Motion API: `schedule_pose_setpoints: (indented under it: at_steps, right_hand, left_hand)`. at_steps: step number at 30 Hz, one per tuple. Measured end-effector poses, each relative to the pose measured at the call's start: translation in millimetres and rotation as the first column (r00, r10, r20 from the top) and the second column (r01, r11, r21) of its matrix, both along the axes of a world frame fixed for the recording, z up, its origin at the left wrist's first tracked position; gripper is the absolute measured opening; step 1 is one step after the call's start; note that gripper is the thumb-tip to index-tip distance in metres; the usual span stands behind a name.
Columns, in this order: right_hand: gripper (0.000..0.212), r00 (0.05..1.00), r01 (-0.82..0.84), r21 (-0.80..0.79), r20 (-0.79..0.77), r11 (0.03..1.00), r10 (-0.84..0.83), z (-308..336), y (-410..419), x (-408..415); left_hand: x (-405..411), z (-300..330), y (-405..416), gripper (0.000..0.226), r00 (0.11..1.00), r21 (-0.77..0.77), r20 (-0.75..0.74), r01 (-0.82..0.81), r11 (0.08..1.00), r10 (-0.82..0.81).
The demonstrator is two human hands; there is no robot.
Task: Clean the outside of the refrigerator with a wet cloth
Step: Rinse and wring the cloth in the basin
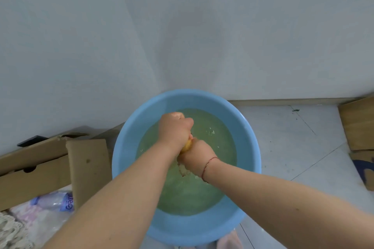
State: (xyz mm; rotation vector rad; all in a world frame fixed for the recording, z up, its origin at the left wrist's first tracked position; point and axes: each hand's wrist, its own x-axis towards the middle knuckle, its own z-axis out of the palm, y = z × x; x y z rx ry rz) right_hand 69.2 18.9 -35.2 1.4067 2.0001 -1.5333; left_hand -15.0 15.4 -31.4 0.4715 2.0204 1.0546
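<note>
Both hands grip a yellow cloth (pixel 187 145) over a blue basin (pixel 248 127) that stands on the floor (pixel 303 157) against a pale wall (pixel 182 26). The left hand (pixel 175 129) is fisted round the far end of the cloth, and the right hand (pixel 195 156) is curled round the near end, the two fists almost touching. Only a small bulge of cloth shows between them, with a wet frayed bit hanging below the right hand toward the water (pixel 192 194). The water is greenish and fills the basin's lower part. A thin red string (pixel 208 166) circles the right wrist. Left of the basin lie open cardboard boxes (pixel 50 168), and a crushed plastic bottle (pixel 54 201) lies just in front of them. More cardboard (pixel 358 125) leans at the right edge.
</note>
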Motion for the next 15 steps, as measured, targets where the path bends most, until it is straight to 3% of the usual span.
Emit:
schedule_pose_setpoints:
  at_steps: [3, 6, 9, 15]
  right_hand:
    - [0.032, 0.99, -0.046, 0.132, 0.139, 0.99, 0.027, -26.2, -7.3, 3.0]
    - [0.029, 0.967, -0.185, 0.234, 0.219, 0.954, 0.133, -42.2, -14.2, 6.2]
    - [0.025, 0.962, -0.206, 0.264, 0.233, 0.942, 0.145, -46.3, -16.3, 12.8]
    - [0.028, 0.953, -0.259, 0.332, 0.24, 0.907, 0.185, -47.7, -18.0, 18.1]
  left_hand:
    - [7.3, -21.0, -9.1, 0.016, 0.994, -0.075, -0.079, -0.082, 0.994, 0.076]
    - [10.5, -45.6, -13.4, 0.014, 0.968, -0.104, -0.03, -0.252, 0.962, 0.251]
    - [12.7, -57.5, -16.5, 0.019, 0.917, -0.139, 0.005, -0.394, 0.909, 0.398]
    - [14.8, -56.3, -16.4, 0.012, 0.857, -0.273, 0.056, -0.48, 0.833, 0.512]
